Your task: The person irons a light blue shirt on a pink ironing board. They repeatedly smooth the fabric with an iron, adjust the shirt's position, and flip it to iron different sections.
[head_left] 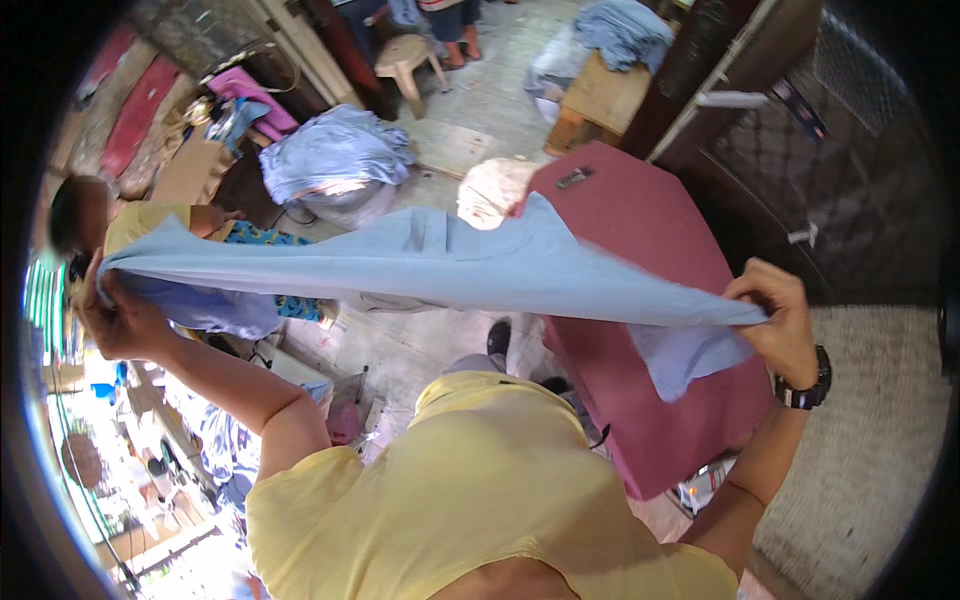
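A light blue garment (pixel 400 265) is stretched taut across the view at about chest height, one end in each hand. At the far left, my left hand (pixel 125 318) is closed on one end, with the cloth bunched at the fingers. My right hand (pixel 785 315) pinches the other end on the right, above the maroon table (pixel 660 235). A loose flap of the garment hangs below the right hand over the tabletop. Upper edges of the cloth stand up in uneven folds. Its exact cut cannot be made out.
A small dark object (pixel 574 178) lies on the maroon table. Beyond the garment sit a blue cloth pile (pixel 335 150), a cream bundle (pixel 495 190) and a plastic stool (pixel 410 62). Another person (pixel 135 225) is at the left. A wooden table (pixel 605 95) stands at the back.
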Demonstrator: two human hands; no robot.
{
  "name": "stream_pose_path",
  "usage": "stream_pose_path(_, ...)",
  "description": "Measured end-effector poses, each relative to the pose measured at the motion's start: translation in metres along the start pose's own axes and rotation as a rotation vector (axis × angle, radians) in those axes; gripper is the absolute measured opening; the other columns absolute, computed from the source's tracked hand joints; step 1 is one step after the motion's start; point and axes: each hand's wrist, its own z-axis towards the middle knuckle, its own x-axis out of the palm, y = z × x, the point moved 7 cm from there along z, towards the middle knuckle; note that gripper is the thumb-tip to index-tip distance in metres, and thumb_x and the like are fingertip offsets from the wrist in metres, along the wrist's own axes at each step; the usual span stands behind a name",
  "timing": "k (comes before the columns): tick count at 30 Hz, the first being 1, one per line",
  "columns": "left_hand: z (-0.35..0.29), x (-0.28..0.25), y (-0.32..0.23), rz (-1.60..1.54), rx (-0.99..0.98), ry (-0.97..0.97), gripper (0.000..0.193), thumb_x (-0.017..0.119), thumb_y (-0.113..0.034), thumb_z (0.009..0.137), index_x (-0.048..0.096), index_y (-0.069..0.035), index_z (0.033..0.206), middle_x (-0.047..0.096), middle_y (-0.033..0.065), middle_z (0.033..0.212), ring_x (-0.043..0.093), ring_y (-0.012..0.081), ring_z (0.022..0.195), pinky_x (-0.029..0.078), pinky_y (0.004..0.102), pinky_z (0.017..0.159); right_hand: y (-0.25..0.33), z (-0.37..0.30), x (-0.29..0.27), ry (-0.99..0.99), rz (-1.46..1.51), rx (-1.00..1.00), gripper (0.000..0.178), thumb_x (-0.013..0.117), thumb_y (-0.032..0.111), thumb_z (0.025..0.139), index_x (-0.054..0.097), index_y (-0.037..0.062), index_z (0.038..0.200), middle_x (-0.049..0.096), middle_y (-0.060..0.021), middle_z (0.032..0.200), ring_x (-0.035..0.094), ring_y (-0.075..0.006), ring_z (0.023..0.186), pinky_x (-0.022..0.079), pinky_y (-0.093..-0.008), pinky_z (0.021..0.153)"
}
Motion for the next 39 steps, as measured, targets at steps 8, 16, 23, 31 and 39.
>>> stream_pose_path(8, -0.02, 0.196, -0.079, -0.433, -0.068, 0.308, 0.01, 0.06, -0.01, 0.093, 0.063, -0.003, 0.1, 0.066, 0.0125, 0.093, 0.064, 0.0246, 0.088, 0.048, 0.0294, 0.082, -0.185, -0.051, -0.034, -0.028, -0.506, 0.272, 0.033, 0.083, 0.025, 0.069, 0.07, -0.0013, 0.084, 0.067, -0.0189, 0.08, 0.064, -0.0344, 0.082, 0.048, -0.0435, 0.076)
stream_pose_path(16, 0.082, 0.278, -0.064, -0.439, -0.166, 0.055, 0.02, 0.068, -0.022, 0.09, 0.067, -0.008, 0.103, 0.07, 0.0125, 0.087, 0.066, 0.0218, 0.08, 0.05, 0.0322, 0.075, -0.143, 0.019, -0.205, -0.654, -0.948, 0.017, 0.027, 0.075, 0.012, 0.073, 0.067, 0.0057, 0.097, 0.066, -0.0151, 0.102, 0.063, -0.0378, 0.097, 0.05, -0.0428, 0.082)
stream_pose_path(23, 0.033, 0.191, -0.087, -0.769, -0.282, -0.047, 0.018, 0.069, -0.016, 0.091, 0.066, 0.001, 0.093, 0.067, 0.006, 0.091, 0.06, 0.0125, 0.084, 0.046, 0.0247, 0.081, -0.105, -0.056, -0.246, -0.989, -1.286, -0.01, 0.033, 0.069, 0.005, 0.073, 0.06, 0.0119, 0.104, 0.065, -0.0078, 0.105, 0.061, -0.0323, 0.101, 0.049, -0.0447, 0.08)
stream_pose_path(31, -0.309, 0.114, -0.216, -0.798, -0.539, 0.949, 0.024, 0.055, 0.015, 0.079, 0.058, -0.001, 0.096, 0.055, 0.0054, 0.088, 0.054, 0.0162, 0.083, 0.044, 0.0267, 0.079, -0.319, -0.2, -0.147, -0.699, -1.263, 0.204, 0.041, 0.068, -0.002, 0.068, 0.053, 0.013, 0.103, 0.057, -0.0104, 0.099, 0.059, -0.0328, 0.095, 0.05, -0.0436, 0.073)
stream_pose_path(39, -0.458, 0.085, -0.3, -0.645, -0.268, 1.397, 0.025, 0.072, -0.001, 0.077, 0.062, -0.006, 0.099, 0.06, 0.0133, 0.103, 0.054, 0.0338, 0.098, 0.042, 0.0397, 0.09, -0.4, -0.321, -0.005, -0.272, -0.792, 0.743, 0.062, 0.071, 0.008, 0.074, 0.047, 0.019, 0.131, 0.044, -0.0138, 0.128, 0.043, -0.0378, 0.121, 0.044, -0.05, 0.097)
